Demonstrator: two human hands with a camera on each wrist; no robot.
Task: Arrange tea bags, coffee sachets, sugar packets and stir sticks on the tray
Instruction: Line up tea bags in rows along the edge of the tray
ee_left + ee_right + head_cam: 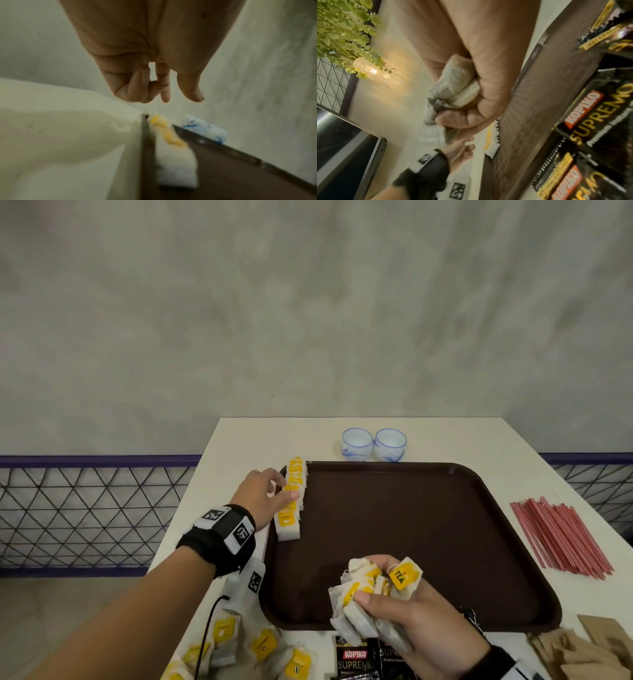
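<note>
A dark brown tray [428,529] lies on the white table. A row of white tea bags with yellow tags [291,501] lines its left edge. My left hand [286,489] hovers at this row with loosely curled fingers and holds nothing. The left wrist view shows the left hand [164,94] just above the row of tea bags [173,155]. My right hand [376,583] grips a bunch of tea bags [356,604] over the tray's near edge. In the right wrist view its fingers [471,119] are wrapped tightly round the bunch [452,86].
Two blue-and-white cups [373,444] stand behind the tray. Red stir sticks [561,535] lie to its right and brown sugar packets [589,648] at the near right. Black coffee sachets [356,659] and loose tea bags [260,645] lie along the near edge. A glass vase [378,73] appears in the right wrist view.
</note>
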